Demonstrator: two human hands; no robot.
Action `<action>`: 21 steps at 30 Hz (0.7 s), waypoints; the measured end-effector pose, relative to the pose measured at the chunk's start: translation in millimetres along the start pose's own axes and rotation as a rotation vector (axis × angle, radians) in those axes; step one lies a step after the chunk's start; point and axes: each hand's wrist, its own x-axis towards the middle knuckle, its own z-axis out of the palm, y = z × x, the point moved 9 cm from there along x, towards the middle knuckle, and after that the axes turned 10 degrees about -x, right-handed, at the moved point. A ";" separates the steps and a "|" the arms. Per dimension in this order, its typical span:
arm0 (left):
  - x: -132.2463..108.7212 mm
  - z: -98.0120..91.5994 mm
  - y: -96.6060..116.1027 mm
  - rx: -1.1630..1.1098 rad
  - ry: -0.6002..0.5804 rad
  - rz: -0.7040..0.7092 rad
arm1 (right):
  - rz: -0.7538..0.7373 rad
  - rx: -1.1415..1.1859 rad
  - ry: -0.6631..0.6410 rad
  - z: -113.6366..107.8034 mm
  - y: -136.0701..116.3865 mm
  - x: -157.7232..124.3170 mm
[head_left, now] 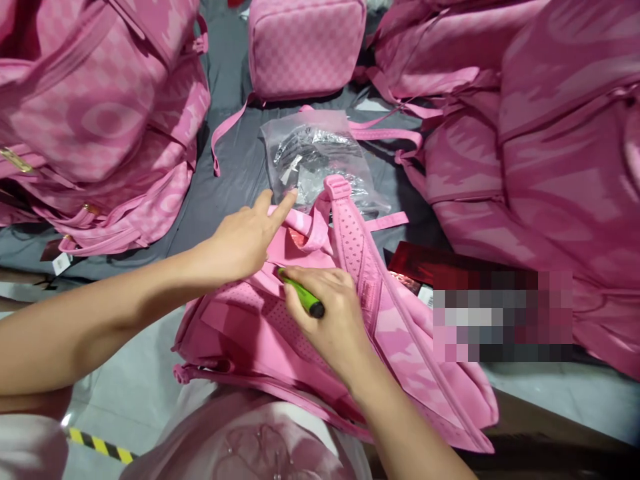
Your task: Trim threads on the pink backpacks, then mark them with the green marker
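A pink backpack (400, 333) lies tilted at the table's near edge, its perforated shoulder strap (351, 233) running up the middle. My left hand (245, 241) rests at the bag's upper left edge. Two of its fingers stretch outward while the thumb side closes on the fabric, the contact partly hidden. In my right hand (325, 307) is a slim green tool with a black end (306, 297), its tip against the bag close to my left hand. The tool's exact kind is not clear. A red patch (298, 239) shows beneath the bag's top loop.
Behind the bag lies a clear plastic bag (320, 157) on the dark table cover (233, 80). Pink backpacks (110, 100) are piled left, others (565, 147) right, and a small checked pink bag (307, 50) stands behind. A blurred patch covers the right side.
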 end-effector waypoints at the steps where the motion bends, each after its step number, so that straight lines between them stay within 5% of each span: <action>1: -0.6 -1.3 2.1 0.005 0.000 0.002 | 0.008 -0.061 -0.009 -5.1 2.3 -2.3; 8: -2.2 -12.0 22.6 0.077 0.052 0.130 | 0.029 -0.260 -0.038 -24.1 9.3 -11.5; 15: 5.4 2.8 68.5 0.038 0.177 0.469 | 0.117 -0.151 -0.066 -18.2 24.0 -6.1; 21: 12.0 12.3 78.5 0.049 0.142 0.427 | 0.149 -0.131 -0.177 -22.2 33.0 -3.1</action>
